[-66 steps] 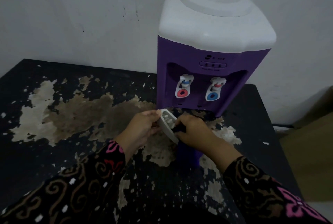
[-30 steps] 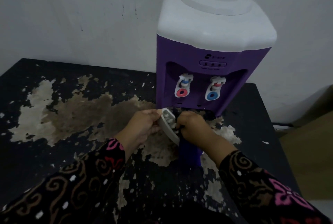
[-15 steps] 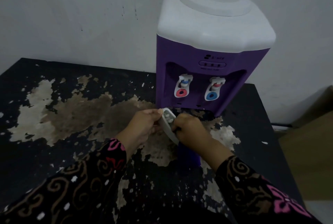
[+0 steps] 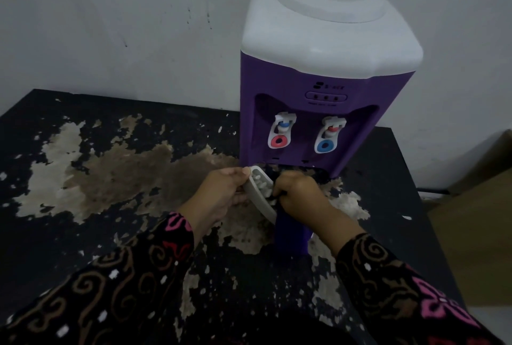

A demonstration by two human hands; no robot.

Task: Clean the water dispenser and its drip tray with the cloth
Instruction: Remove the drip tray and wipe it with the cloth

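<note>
1. Head view: just in front of the water dispenser (image 4: 313, 89), over the table (image 4: 388, 178), our left hand (image 4: 219, 195) curls its fingers round the white drip tray (image 4: 259, 192), which is tilted on edge.
2. Our right hand (image 4: 300, 195) pinches the dark cloth (image 4: 277, 200) in its fingers against the tray.

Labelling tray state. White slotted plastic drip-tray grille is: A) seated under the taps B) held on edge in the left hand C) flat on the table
B: the left hand grips the white slotted plastic drip-tray grille tilted on edge, and the right hand holds a dark cloth against it.
</note>
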